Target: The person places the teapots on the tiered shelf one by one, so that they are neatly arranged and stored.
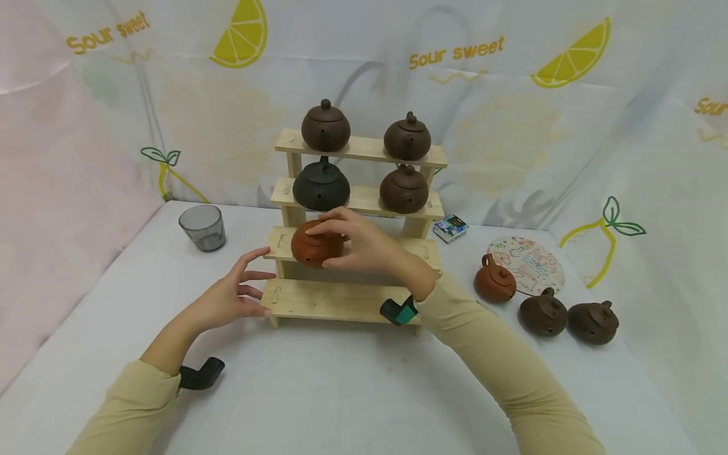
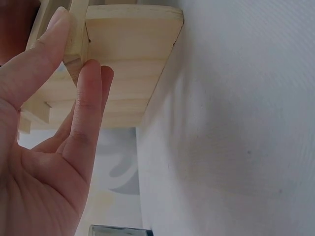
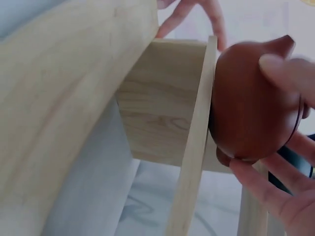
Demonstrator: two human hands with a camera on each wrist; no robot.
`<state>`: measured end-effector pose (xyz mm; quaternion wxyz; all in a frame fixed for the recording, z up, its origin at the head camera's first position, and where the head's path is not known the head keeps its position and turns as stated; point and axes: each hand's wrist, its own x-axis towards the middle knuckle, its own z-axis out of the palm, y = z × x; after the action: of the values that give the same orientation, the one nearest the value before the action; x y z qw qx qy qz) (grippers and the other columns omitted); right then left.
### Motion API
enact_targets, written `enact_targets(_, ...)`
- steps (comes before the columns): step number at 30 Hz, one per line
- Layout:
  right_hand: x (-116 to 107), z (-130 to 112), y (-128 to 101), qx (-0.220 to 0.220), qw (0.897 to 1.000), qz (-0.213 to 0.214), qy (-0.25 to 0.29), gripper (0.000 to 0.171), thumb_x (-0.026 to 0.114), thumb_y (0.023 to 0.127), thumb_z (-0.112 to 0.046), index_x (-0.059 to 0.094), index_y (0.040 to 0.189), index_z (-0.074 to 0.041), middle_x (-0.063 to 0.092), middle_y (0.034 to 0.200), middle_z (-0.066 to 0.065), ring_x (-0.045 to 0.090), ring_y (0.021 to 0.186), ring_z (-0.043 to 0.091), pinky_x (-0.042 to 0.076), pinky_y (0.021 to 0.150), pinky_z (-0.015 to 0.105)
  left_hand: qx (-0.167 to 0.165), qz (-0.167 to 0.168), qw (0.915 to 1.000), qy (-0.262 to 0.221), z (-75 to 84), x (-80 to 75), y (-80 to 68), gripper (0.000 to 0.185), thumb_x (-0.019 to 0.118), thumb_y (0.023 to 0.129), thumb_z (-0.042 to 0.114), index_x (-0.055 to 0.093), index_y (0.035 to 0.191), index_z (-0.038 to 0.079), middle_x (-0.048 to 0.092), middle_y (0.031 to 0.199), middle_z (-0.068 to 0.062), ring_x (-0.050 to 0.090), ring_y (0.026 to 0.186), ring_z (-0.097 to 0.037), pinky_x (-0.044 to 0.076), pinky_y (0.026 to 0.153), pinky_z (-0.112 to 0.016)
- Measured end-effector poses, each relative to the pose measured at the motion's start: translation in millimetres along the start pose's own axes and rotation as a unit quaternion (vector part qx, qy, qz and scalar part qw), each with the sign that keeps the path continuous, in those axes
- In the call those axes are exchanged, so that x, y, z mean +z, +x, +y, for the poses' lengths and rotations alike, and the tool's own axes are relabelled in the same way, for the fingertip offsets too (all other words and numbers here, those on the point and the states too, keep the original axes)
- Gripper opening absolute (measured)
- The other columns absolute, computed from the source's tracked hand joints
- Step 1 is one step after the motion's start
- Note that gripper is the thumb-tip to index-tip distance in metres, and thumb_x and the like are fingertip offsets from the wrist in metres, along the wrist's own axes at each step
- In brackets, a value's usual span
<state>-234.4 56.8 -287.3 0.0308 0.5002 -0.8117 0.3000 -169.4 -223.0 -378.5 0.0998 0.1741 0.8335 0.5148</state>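
My right hand (image 1: 366, 243) grips a small reddish-brown clay teapot (image 1: 309, 249) on the second-lowest tier of a wooden stepped rack (image 1: 335, 300). In the right wrist view, thumb and fingers lie on opposite sides of the teapot (image 3: 256, 103), whose base is right at the board. At the rack's left end my left hand (image 1: 227, 297) has its fingers spread, with fingertips against the board ends. The left wrist view shows these fingers (image 2: 88, 108) fairly straight beside the wooden side panel (image 2: 133, 49).
Brown teapots (image 1: 326, 129) and a dark grey-green one (image 1: 321, 186) occupy the upper tiers. A grey glass (image 1: 203, 227) stands left; a small box (image 1: 451, 229) lies right of the rack. Farther right are an orange-brown teapot (image 1: 495, 282), two brown teapots (image 1: 543, 314) and a round patterned mat (image 1: 534, 262).
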Motion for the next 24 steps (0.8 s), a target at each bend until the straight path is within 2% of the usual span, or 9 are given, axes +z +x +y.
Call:
enact_targets(3, 3, 1, -3, -0.010, 1.000, 0.020, -0.014, 0.045, 0.077, 0.077, -0.013, 0.063, 0.118, -0.007, 0.048, 0.125, 0.015, 0.048, 0.111, 0.024, 0.045, 0.083, 0.029, -0.003, 0.001, 1.0000, 0.000, 0.4, -0.6, -0.4, 0.109, 0.080, 0.070, 0.003, 0.009, 0.148, 0.029, 0.043, 0.133, -0.027, 0.060, 0.093, -0.029, 0.050, 0.073, -0.031)
enact_targets(8, 7, 3, -4, -0.017, 0.998, 0.050, -0.024, 0.044, 0.077, 0.077, -0.012, 0.063, 0.118, -0.006, 0.050, 0.125, 0.016, 0.051, 0.111, 0.026, 0.044, 0.085, 0.028, -0.009, -0.002, 1.0000, -0.002, 1.8, -0.6, -0.7, 0.109, 0.080, 0.070, 0.004, 0.008, 0.148, 0.030, 0.042, 0.134, -0.027, 0.060, 0.095, -0.029, 0.049, 0.074, -0.033)
enact_targets(10, 8, 4, -3, -0.013, 0.998, 0.053, -0.019, 0.043, 0.076, 0.077, -0.011, 0.063, 0.118, -0.006, 0.050, 0.125, 0.016, 0.050, 0.113, 0.026, 0.043, 0.088, 0.028, -0.011, -0.002, 0.9999, -0.002, 2.2, -0.5, -0.8, 0.109, 0.080, 0.070, 0.004, 0.008, 0.148, 0.030, 0.042, 0.134, -0.027, 0.060, 0.095, -0.029, 0.049, 0.075, -0.033)
enact_targets(18, 9, 5, -3, 0.009, 0.998, 0.057, -0.008, 0.044, 0.077, 0.076, -0.009, 0.063, 0.118, -0.006, 0.050, 0.125, 0.015, 0.048, 0.114, 0.025, 0.043, 0.087, 0.028, -0.016, 0.000, 0.9999, 0.000, 3.5, -0.3, -1.1, 0.110, 0.081, 0.070, 0.005, 0.008, 0.148, 0.031, 0.042, 0.134, -0.027, 0.060, 0.095, -0.029, 0.049, 0.075, -0.033)
enact_targets(21, 8, 5, -6, 0.019, 0.998, 0.063, 0.009, 0.043, 0.077, 0.076, -0.007, 0.063, 0.117, -0.005, 0.049, 0.126, 0.016, 0.048, 0.115, 0.025, 0.045, 0.087, 0.030, -0.018, 0.000, 0.9998, 0.001, 3.8, -0.2, -1.1, 0.110, 0.081, 0.070, 0.005, 0.008, 0.148, 0.031, 0.042, 0.134, -0.026, 0.060, 0.095, -0.029, 0.049, 0.075, -0.033)
enact_targets(24, 5, 3, -14, 0.030, 0.995, 0.077, 0.059, 0.044, 0.076, 0.076, -0.003, 0.063, 0.118, -0.003, 0.048, 0.128, 0.017, 0.046, 0.117, 0.023, 0.046, 0.086, 0.030, -0.018, 0.000, 0.9998, -0.003, 3.8, -0.2, -1.3, 0.110, 0.081, 0.070, 0.004, 0.008, 0.148, 0.031, 0.042, 0.134, -0.027, 0.060, 0.095, -0.029, 0.049, 0.075, -0.033)
